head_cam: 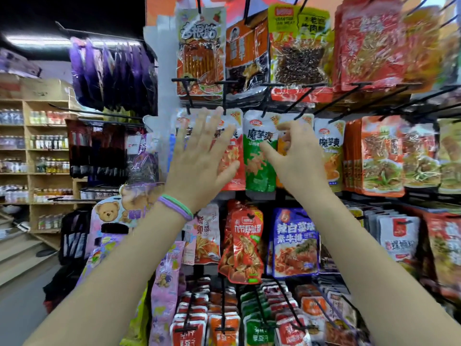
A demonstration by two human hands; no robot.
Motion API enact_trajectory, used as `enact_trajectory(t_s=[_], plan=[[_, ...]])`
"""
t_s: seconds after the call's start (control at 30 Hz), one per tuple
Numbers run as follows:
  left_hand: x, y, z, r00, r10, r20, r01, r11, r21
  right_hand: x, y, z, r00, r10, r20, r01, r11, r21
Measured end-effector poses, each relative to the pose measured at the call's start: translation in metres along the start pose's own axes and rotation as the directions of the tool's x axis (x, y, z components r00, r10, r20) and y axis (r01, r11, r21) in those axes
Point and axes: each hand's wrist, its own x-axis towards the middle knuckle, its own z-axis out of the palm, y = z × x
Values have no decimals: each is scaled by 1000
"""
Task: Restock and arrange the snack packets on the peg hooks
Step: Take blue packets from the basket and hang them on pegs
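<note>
Green and white, a snack packet (260, 156) hangs from a black peg hook (268, 106) in the middle row of a shop display, directly ahead. The right hand (295, 156) reaches up to it, with its thumb lying across the packet's green front and its fingers loosely curled in front of an orange packet (281, 146) hanging just to the right; the grip looks partly closed, but whether it actually pinches anything cannot be told through the blur. Just left of the green packet hangs a red packet (230, 158). The left hand (202, 158) is raised flat in front of it, fingers straight and spread, the grip apart and holding nothing; whether the palm touches the packet is unclear. A green and purple band (175, 207) circles the left wrist.

To the right in the same row hang a yellow packet (329, 151) and stacks of red packets (381, 156). The row above holds a red-and-white packet of sticks (199, 51) and a yellow-topped packet of dark strips (299, 46). Below the hands hang a red pouch (243, 243) and a blue packet (295, 243), and nearer still, lower rows of small red, orange and green packets. Far to the left, purple packets (112, 71) hang high, and wooden shelves (27, 151) carry bottles.
</note>
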Motion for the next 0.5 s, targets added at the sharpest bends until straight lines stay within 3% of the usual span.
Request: enact_trajectory(t_s=[0.13, 0.5], plan=[[5, 0, 11, 994, -13, 112, 3, 996, 88, 15, 13, 5, 961, 186, 204, -208, 974, 91], [2, -5, 19, 980, -17, 198, -13, 989, 150, 31, 37, 14, 866, 243, 437, -307, 948, 82]])
